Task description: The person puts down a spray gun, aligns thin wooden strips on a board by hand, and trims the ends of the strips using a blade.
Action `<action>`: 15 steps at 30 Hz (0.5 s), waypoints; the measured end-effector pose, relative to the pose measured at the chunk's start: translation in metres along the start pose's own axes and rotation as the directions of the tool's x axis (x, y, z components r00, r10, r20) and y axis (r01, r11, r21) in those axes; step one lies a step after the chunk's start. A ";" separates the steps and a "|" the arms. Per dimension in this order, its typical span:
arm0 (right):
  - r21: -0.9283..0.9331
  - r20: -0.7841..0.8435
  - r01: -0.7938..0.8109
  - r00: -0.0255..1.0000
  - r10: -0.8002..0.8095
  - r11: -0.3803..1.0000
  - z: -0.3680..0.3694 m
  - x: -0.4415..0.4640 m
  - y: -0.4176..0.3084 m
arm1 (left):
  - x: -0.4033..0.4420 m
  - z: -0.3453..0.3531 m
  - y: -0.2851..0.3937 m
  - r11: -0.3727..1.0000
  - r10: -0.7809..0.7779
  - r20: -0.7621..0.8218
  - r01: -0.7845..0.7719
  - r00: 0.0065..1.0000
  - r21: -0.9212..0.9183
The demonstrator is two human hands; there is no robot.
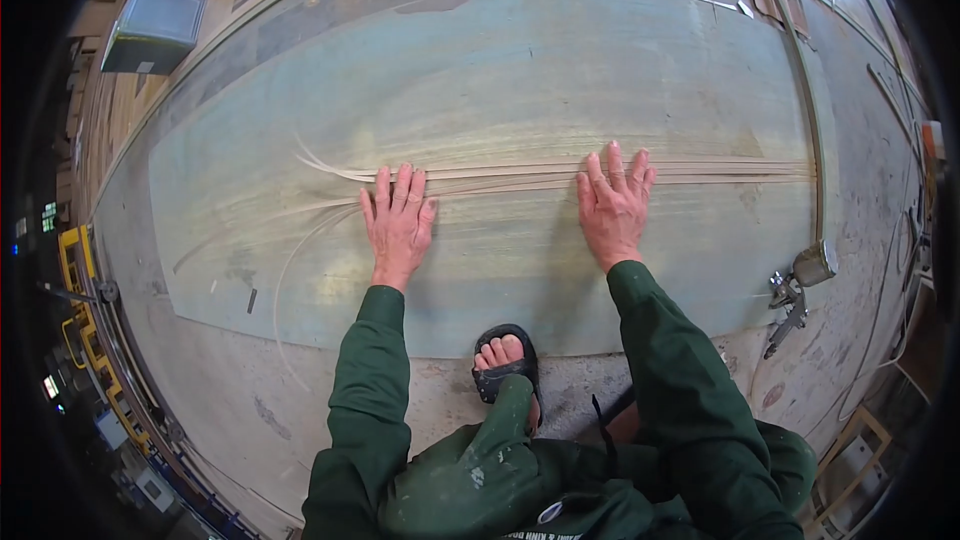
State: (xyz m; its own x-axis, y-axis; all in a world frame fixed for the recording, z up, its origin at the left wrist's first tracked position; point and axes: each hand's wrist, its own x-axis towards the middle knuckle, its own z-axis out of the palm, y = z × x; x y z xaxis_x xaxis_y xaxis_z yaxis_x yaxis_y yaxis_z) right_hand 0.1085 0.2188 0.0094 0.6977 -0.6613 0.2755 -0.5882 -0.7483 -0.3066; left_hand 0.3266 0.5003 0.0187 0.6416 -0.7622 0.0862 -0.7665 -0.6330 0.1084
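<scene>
**Slender strips (505, 181) flattened under two spread hands**

A bundle of long, narrow, pale strips is laid lengthwise across the middle of a pale green sheet (480, 70). The left hand (397, 222) is placed palm down over the bundle near its fanned end, and the right hand (614, 207) is rested on it farther along. Fingers are held apart on both hands, and nothing is seen to be clamped; how hard the strips are pressed cannot be told.

To the right, the strips are drawn close together up to a narrow bar (818, 180); whether they are pinned beneath it cannot be made out. Beyond the left hand, the loose ends are splayed and curled, one being carried past the sheet's near edge.

From their thinness, the strips are judged to be light, springy along their length and easily bent, with some risk of kinking or splitting if folded sharply. They may be slid over one another easily. Support at two well-separated places seems best suited to them, and a whole-bundle hold is better taken just inside the fanned end than at the loose tips.
</scene>
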 end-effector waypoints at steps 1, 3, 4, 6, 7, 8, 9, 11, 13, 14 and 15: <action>0.001 -0.006 0.004 1.000 -0.004 1.000 0.001 0.000 0.001 | -0.002 0.001 -0.004 0.999 -0.022 -0.005 0.022 1.000 0.025; 0.003 0.006 0.003 1.000 -0.003 1.000 0.001 -0.001 0.002 | -0.006 0.001 -0.014 0.998 -0.056 -0.002 0.056 0.998 0.042; 0.002 0.013 -0.005 1.000 0.005 1.000 0.001 -0.001 0.001 | -0.006 0.000 -0.021 0.995 -0.080 0.001 0.080 0.997 0.058; 0.009 0.012 -0.007 1.000 0.007 1.000 0.001 -0.001 0.000 | -0.006 -0.003 -0.032 0.991 -0.096 -0.004 0.095 0.995 0.099; 0.015 0.007 -0.013 1.000 0.013 1.000 0.001 -0.001 0.000 | -0.005 -0.004 -0.036 0.985 -0.106 -0.011 0.106 0.994 0.139; 0.008 0.008 -0.016 1.000 0.016 1.000 0.001 -0.002 0.000 | -0.004 -0.005 -0.039 0.986 -0.102 -0.008 0.103 0.995 0.132; 0.023 0.022 -0.040 0.999 0.040 0.999 0.003 -0.003 -0.002 | -0.002 -0.007 -0.040 0.990 -0.109 -0.024 0.111 0.994 0.082; 0.037 0.033 -0.064 0.998 0.062 0.997 0.010 -0.002 -0.008 | 0.002 -0.008 -0.040 0.993 -0.116 -0.044 0.117 0.992 0.030; 0.173 0.009 -0.065 0.998 0.064 0.983 0.017 -0.001 -0.018 | 0.004 -0.010 -0.038 0.991 -0.131 -0.092 0.129 0.987 -0.030; 0.171 0.007 -0.067 0.998 0.067 0.983 0.020 -0.003 -0.023 | 0.006 -0.011 -0.038 0.992 -0.128 -0.093 0.125 0.987 -0.031; 0.118 0.029 -0.013 1.000 0.009 0.993 0.013 -0.002 -0.036 | 0.007 -0.011 -0.040 0.992 -0.127 -0.101 0.124 0.987 -0.034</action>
State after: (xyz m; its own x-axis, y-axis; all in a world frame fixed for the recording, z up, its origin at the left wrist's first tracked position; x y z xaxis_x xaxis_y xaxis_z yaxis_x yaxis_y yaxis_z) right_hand 0.1336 0.2471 0.0081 0.7039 -0.6664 0.2458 -0.5448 -0.7286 -0.4151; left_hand 0.3620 0.5220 0.0259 0.7330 -0.6583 0.1713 -0.6799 -0.7175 0.1517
